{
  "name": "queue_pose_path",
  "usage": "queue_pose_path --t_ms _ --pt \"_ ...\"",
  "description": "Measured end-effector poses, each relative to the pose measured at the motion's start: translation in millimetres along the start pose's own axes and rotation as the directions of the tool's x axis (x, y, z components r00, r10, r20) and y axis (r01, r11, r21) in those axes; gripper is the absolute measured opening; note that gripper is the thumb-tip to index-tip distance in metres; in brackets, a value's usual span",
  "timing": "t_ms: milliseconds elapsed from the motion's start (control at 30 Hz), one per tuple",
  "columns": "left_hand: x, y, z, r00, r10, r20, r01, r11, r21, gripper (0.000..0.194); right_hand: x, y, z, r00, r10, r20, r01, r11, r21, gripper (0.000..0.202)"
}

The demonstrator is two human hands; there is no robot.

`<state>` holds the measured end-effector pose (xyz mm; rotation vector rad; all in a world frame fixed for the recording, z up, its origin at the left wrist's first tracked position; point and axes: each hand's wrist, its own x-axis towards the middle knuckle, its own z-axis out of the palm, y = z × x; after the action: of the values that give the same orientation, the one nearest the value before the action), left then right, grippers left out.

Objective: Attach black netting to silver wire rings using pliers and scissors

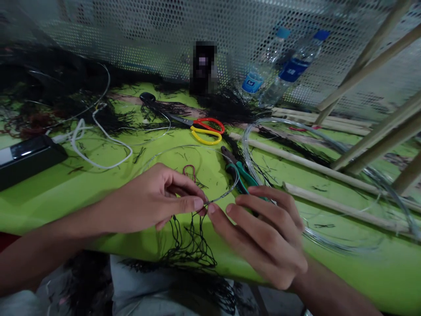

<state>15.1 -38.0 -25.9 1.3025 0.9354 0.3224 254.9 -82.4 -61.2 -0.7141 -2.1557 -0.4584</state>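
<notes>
My left hand pinches a thin metal wire between thumb and fingers, at the top strands of a black net. The net hangs over the table's front edge toward my lap. From the pinch, the wire curves up to the right in a loop. My right hand is just right of the pinch, its fingers apart and one tip at the wire and net strands. Pliers with green handles lie beyond my right hand, partly hidden by it. A small dark red loop rests behind my left hand.
Scissors with red and yellow handles lie farther back. A wire coil and wooden sticks occupy the right. Two bottles lean on the perforated panel. A black box with white cable stands left.
</notes>
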Motion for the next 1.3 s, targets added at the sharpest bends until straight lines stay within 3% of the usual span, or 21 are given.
queue_pose_path --t_ms 100,333,467,633,833,1067,1200,1300 --pt "3 -3 -1.3 0.999 0.04 0.031 -0.038 0.998 -0.048 0.024 0 2 8 0.985 -0.143 -0.092 0.142 0.99 -0.013 0.019" --pt "8 -4 -0.2 0.997 0.064 0.05 -0.055 0.986 -0.158 0.014 -5 10 16 0.986 -0.148 -0.079 0.153 0.986 0.071 0.025" --pt "8 -2 0.0 0.995 0.095 0.029 -0.089 0.982 -0.166 0.011 -1 10 15 0.996 -0.077 -0.041 0.082 0.984 0.157 0.017" --pt "3 -2 3.6 0.981 0.18 -0.074 -0.174 0.982 0.071 0.015 5 5 16 0.993 0.106 0.053 -0.116 0.955 0.272 0.012" --pt "-1 -10 9.5 0.881 0.427 -0.205 -0.298 0.836 0.461 0.021 10 1 19 0.944 0.29 0.156 -0.328 0.872 0.364 0.012" --pt "-1 -9 12.0 0.833 0.501 -0.232 -0.334 0.792 0.511 0.007 12 -1 14 0.908 0.384 0.169 -0.418 0.802 0.426 0.008" --pt "-1 -15 14.8 0.785 0.562 -0.26 -0.391 0.776 0.496 0.006 19 -3 11 0.853 0.462 0.244 -0.519 0.692 0.502 0.01" --pt "0 -19 18.3 0.714 0.652 -0.255 -0.428 0.695 0.578 0.005 26 -2 9 0.78 0.527 0.338 -0.623 0.599 0.504 0.017"
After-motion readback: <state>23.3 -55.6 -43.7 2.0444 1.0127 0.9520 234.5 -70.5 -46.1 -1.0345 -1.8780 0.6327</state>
